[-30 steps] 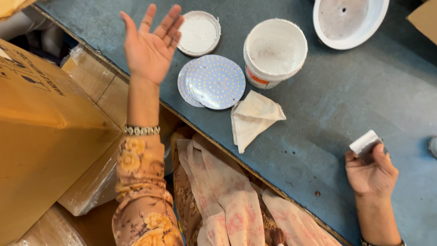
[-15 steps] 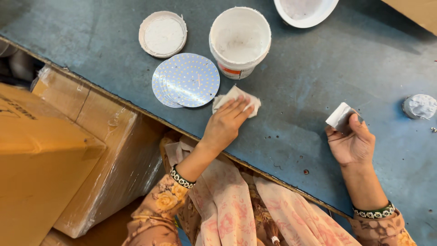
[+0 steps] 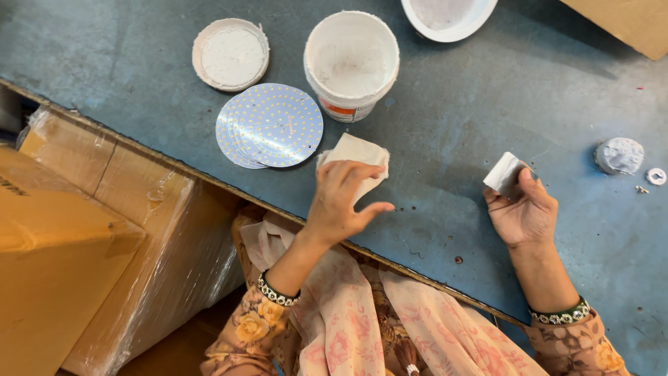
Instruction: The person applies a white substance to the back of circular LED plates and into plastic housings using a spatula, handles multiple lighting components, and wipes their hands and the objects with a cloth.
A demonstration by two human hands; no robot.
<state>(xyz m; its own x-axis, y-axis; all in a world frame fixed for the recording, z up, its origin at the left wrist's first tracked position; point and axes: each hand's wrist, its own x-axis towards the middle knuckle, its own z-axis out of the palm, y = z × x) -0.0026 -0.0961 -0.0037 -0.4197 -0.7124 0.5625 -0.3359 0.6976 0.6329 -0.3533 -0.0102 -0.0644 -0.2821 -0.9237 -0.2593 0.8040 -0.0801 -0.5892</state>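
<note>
I noted the tub (image 3: 351,63) stood on the table (image 3: 487,104), its lid (image 3: 230,54) to the left. Stacked discs (image 3: 271,125) lay before both. The folded cloth (image 3: 358,152) lay right of the discs, cardboard boxes (image 3: 83,237) below the table's edge.

On the desk (image 3: 174,104), counted outward from the white bucket (image 3: 351,63): one bucket; one white lid (image 3: 230,53) to its left; one stack of round studded discs (image 3: 270,125) just below-left of it, the number of discs in the stack not countable; one folded cloth (image 3: 358,152) directly below it; one white bowl (image 3: 449,15) above-right, partly out of frame; one small white block (image 3: 504,172) lower right; one crumpled grey lump (image 3: 618,154) far right, with one small white ring (image 3: 655,176) beside it. Two hands: left hand (image 3: 341,202), right hand (image 3: 525,212). Two cardboard boxes (image 3: 62,237) lower left, off the desk.
</note>
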